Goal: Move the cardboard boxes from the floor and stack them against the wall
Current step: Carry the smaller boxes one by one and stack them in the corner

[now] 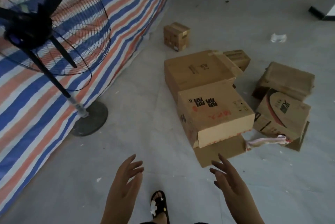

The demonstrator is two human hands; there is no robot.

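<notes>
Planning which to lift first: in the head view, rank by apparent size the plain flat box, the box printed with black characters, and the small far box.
1. Plain flat cardboard box
2. Cardboard box printed with black characters, nearer the camera, so their order is unsure
3. Small far cardboard box, though distance shrinks it

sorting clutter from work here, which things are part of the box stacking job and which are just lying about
Job: nearest box, large box, small box, red-printed box, left hand, right hand.
Lying about: fan, crumpled white scrap, striped tarp.

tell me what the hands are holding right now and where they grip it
Nothing is held. The left hand and right hand are both open with fingers spread, short of the nearest box.
</notes>
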